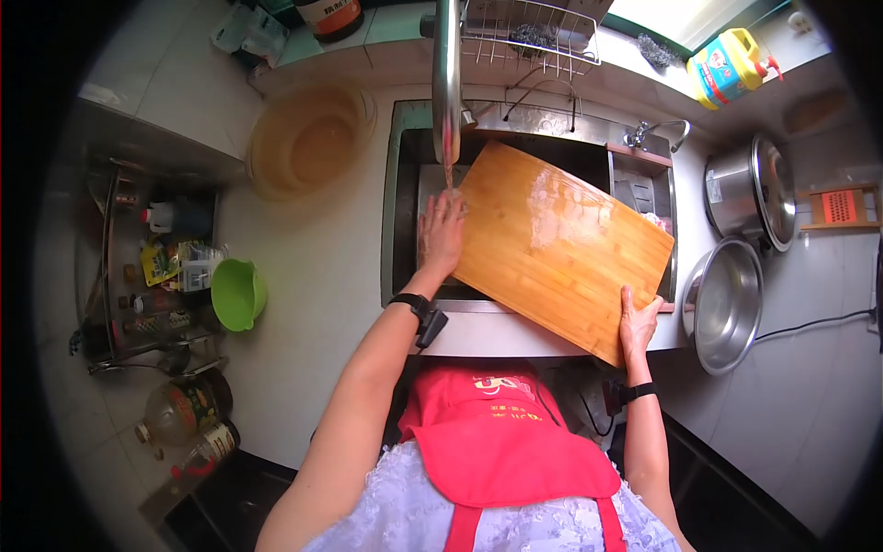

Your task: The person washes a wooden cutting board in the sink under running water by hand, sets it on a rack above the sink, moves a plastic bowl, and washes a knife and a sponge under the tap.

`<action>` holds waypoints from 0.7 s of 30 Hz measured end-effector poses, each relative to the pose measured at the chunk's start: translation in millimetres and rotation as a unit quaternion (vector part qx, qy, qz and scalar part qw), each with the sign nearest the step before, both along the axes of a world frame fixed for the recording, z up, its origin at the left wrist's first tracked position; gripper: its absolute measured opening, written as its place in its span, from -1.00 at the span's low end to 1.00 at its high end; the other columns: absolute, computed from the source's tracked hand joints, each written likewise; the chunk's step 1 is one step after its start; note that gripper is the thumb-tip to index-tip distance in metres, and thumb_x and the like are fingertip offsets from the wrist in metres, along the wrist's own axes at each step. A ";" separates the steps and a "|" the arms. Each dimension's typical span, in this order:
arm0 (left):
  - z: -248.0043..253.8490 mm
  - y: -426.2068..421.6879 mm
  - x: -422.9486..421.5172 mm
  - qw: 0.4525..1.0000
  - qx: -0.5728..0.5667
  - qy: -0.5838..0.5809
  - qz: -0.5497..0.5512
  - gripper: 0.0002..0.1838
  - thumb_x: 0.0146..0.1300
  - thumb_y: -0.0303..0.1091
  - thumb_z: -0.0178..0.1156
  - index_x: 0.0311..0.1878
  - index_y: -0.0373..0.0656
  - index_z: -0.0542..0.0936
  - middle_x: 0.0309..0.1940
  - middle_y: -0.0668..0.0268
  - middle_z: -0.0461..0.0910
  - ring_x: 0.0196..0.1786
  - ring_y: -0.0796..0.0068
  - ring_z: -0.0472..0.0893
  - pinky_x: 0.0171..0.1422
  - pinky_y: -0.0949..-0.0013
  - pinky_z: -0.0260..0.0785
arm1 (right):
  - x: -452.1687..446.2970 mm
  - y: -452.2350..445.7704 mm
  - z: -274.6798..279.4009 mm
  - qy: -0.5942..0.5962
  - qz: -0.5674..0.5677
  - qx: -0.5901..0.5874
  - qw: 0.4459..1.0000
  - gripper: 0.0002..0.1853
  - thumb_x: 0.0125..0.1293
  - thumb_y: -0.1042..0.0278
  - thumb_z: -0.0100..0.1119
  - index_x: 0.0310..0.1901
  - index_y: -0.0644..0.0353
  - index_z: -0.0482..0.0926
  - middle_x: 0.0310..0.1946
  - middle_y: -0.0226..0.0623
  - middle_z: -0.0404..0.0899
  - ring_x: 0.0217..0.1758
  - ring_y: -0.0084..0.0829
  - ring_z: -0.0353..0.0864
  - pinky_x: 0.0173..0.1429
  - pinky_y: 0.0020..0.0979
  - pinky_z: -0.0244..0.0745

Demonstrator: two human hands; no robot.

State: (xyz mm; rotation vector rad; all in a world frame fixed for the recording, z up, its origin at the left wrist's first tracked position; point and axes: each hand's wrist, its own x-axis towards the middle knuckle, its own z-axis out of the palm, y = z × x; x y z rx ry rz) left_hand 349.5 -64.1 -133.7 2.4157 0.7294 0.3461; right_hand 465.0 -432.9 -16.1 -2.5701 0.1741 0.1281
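Observation:
A wooden cutting board (561, 248) lies slantwise over the sink (397, 230), its upper face wet and shiny. My right hand (637, 324) grips the board's near right corner, thumb on top and the other fingers mostly hidden beneath. At the board's left edge is my left hand (443, 232), fingers stretched out under a thin stream of water; whether it presses on the edge I cannot tell. The stream falls from the faucet (448, 83) above. Much of the sink basin is hidden below the board.
On the left counter stand a tan basin (313, 143), a green bowl (239, 294) and a rack (110, 267) of bottles. To the right are a steel basin (725, 305) and a lidded pot (752, 193). A wire rack (529, 37) and a yellow bottle (727, 69) stand behind.

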 end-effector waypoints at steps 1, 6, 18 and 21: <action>6.9 -10.8 1.5 0.999 0.026 0.030 -0.019 -0.51 0.46 -0.12 -0.06 0.43 0.14 0.35 0.53 0.24 0.13 0.58 0.08 0.02 0.54 -0.28 -0.16 | -1.3 -4.4 -4.0 -0.005 0.011 0.039 0.999 -0.28 0.28 -0.19 0.27 0.18 0.26 0.28 -0.03 0.20 0.60 0.08 0.10 0.61 0.16 -0.09 0.47; 44.9 -62.7 -15.6 0.968 0.064 0.002 -0.241 -0.53 0.45 -0.10 -0.05 0.40 0.15 0.40 0.53 0.24 0.14 0.58 0.07 0.03 0.58 -0.24 -0.24 | -1.1 -14.0 -11.3 -0.005 0.038 0.083 0.996 -0.39 0.34 -0.05 0.26 0.17 0.23 0.29 -0.04 0.13 0.62 0.05 0.01 0.64 0.13 -0.14 0.49; 37.1 -93.3 -20.5 0.988 0.115 0.090 -0.053 -0.33 0.44 -0.13 -0.04 0.55 -0.09 0.09 0.56 0.07 -0.01 0.59 0.02 -0.02 0.60 -0.09 -0.21 | -7.8 -9.9 -17.7 -0.041 0.044 0.105 0.993 -0.40 0.34 -0.05 0.26 0.16 0.24 0.32 -0.10 0.12 0.65 0.00 -0.01 0.67 0.06 -0.15 0.52; 46.3 -101.7 -25.5 0.989 0.079 0.042 -0.115 -0.35 0.44 -0.14 -0.08 0.55 -0.07 0.11 0.56 0.10 0.01 0.59 0.03 -0.02 0.61 -0.09 -0.23 | -6.3 -10.5 -15.4 -0.044 0.052 0.117 0.991 -0.36 0.33 -0.05 0.27 0.19 0.28 0.32 -0.11 0.14 0.65 -0.02 0.03 0.67 0.05 -0.16 0.52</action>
